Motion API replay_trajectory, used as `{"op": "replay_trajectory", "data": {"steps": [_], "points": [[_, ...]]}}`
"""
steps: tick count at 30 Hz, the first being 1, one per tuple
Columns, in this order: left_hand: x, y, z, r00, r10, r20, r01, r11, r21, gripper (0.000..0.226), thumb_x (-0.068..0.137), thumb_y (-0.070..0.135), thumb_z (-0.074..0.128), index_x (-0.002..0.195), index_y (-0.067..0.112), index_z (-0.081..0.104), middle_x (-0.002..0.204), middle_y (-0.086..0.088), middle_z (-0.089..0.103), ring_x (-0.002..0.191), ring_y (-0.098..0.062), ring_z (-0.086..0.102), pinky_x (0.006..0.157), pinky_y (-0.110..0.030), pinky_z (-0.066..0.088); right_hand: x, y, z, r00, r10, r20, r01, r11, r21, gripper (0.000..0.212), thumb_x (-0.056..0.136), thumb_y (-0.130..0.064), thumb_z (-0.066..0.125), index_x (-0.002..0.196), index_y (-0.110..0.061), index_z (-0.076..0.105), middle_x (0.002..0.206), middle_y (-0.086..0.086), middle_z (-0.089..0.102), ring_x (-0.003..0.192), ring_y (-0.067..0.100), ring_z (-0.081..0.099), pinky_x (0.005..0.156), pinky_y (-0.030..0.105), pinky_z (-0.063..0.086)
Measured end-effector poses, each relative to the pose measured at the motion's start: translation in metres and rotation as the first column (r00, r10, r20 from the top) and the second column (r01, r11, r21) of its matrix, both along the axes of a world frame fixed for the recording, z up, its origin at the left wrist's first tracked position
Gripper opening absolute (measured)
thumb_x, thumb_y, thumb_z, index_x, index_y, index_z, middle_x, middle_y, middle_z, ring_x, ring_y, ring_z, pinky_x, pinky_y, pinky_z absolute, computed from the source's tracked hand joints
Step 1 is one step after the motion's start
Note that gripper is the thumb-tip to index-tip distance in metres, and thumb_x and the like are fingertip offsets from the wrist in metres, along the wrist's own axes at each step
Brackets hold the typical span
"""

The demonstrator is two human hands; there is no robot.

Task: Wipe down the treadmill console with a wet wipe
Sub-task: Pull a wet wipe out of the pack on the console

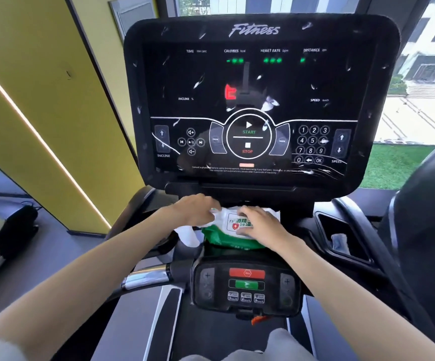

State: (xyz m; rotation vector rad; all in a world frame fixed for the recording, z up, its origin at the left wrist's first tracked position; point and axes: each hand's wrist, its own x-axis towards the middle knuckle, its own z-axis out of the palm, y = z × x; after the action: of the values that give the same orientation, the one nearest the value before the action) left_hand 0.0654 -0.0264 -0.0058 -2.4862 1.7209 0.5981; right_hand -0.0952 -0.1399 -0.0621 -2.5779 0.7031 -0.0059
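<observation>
The black treadmill console [260, 82] fills the upper middle, its screen flecked with white smears and scribbled lines near the bottom right. On the ledge below it lies a green and white pack of wet wipes [226, 234]. My left hand [195, 208] grips the pack's left end, and a white wipe [189, 234] hangs down under that hand. My right hand [259, 224] lies flat on top of the pack with its fingers spread, pressing it down.
A lower control panel [246, 286] with red and green buttons sits below the pack. A side pocket [341, 239] at the right holds a pale crumpled item. A yellow wall [41, 87] stands left, a window right.
</observation>
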Motion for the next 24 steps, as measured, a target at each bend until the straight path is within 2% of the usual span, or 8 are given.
{"op": "replay_trajectory", "data": {"steps": [2, 7, 11, 13, 16, 19, 24], "points": [[-0.004, 0.002, -0.009, 1.0, -0.011, 0.016, 0.01, 1.0, 0.023, 0.049, 0.084, 0.017, 0.046, 0.131, 0.032, 0.05, 0.126, -0.009, 0.058, 0.116, -0.029, 0.052, 0.091, -0.034, 0.043, 0.004, 0.001, -0.001, 0.997, 0.049, -0.064, -0.054, 0.996, -0.077, 0.052, 0.082, -0.035, 0.068, 0.126, -0.017, 0.048, 0.133, 0.0, 0.05, 0.121, 0.019, 0.045, 0.091, 0.032, 0.04], [-0.001, 0.001, -0.017, 1.0, 0.006, 0.003, -0.006, 1.0, 0.023, 0.048, 0.086, 0.018, 0.046, 0.132, 0.03, 0.048, 0.125, -0.01, 0.059, 0.114, -0.03, 0.053, 0.088, -0.033, 0.043, 0.017, 0.001, 0.003, 0.967, 0.144, -0.21, -0.185, 0.963, -0.195, 0.055, 0.083, -0.035, 0.066, 0.125, -0.012, 0.04, 0.126, 0.004, 0.049, 0.116, 0.023, 0.042, 0.082, 0.038, 0.045], [0.0, 0.001, -0.016, 1.0, -0.013, -0.002, 0.013, 0.999, 0.041, 0.046, 0.087, 0.019, 0.047, 0.133, 0.027, 0.049, 0.123, -0.01, 0.06, 0.112, -0.03, 0.055, 0.086, -0.032, 0.044, 0.009, -0.01, 0.003, 0.969, 0.154, -0.193, -0.16, 0.987, -0.017, 0.054, 0.078, -0.035, 0.071, 0.121, -0.02, 0.043, 0.128, -0.005, 0.048, 0.116, 0.016, 0.041, 0.087, 0.034, 0.041], [-0.001, 0.002, -0.016, 0.997, -0.021, -0.071, 0.025, 0.999, 0.048, 0.039, 0.087, 0.016, 0.048, 0.124, 0.02, 0.057, 0.115, -0.012, 0.063, 0.107, -0.03, 0.058, 0.079, -0.03, 0.045, 0.004, -0.012, 0.002, 0.965, 0.165, -0.205, -0.169, 0.986, -0.003, 0.056, 0.076, -0.033, 0.073, 0.122, -0.021, 0.044, 0.129, -0.006, 0.047, 0.117, 0.015, 0.04, 0.088, 0.035, 0.041], [-0.001, 0.006, -0.018, 0.993, -0.026, -0.118, 0.034, 0.997, 0.07, 0.028, 0.085, 0.017, 0.049, 0.107, 0.007, 0.063, 0.101, -0.016, 0.066, 0.095, -0.033, 0.061, 0.074, -0.036, 0.051, 0.005, -0.014, -0.002, 0.971, 0.133, -0.199, -0.131, 0.991, 0.02, 0.059, 0.072, -0.03, 0.076, 0.121, -0.023, 0.043, 0.128, -0.004, 0.049, 0.116, 0.017, 0.044, 0.088, 0.034, 0.042], [-0.002, 0.006, -0.019, 0.994, -0.045, -0.095, 0.053, 0.995, 0.08, 0.03, 0.088, 0.019, 0.049, 0.114, 0.011, 0.062, 0.105, -0.014, 0.065, 0.096, -0.031, 0.06, 0.076, -0.036, 0.051, 0.006, -0.017, -0.005, 0.984, 0.085, -0.154, -0.071, 0.993, 0.092, 0.064, 0.067, -0.028, 0.081, 0.121, -0.027, 0.046, 0.128, -0.003, 0.051, 0.113, 0.017, 0.048, 0.094, 0.036, 0.042], [0.0, 0.005, -0.024, 0.992, -0.038, -0.122, 0.047, 0.996, 0.076, 0.031, 0.085, 0.019, 0.051, 0.113, 0.017, 0.063, 0.107, -0.009, 0.065, 0.097, -0.03, 0.061, 0.081, -0.04, 0.052, 0.002, -0.016, -0.008, 0.985, 0.092, -0.148, -0.085, 0.995, 0.053, 0.062, 0.071, -0.029, 0.077, 0.125, -0.023, 0.048, 0.127, -0.006, 0.051, 0.117, 0.015, 0.045, 0.092, 0.033, 0.041]]}}
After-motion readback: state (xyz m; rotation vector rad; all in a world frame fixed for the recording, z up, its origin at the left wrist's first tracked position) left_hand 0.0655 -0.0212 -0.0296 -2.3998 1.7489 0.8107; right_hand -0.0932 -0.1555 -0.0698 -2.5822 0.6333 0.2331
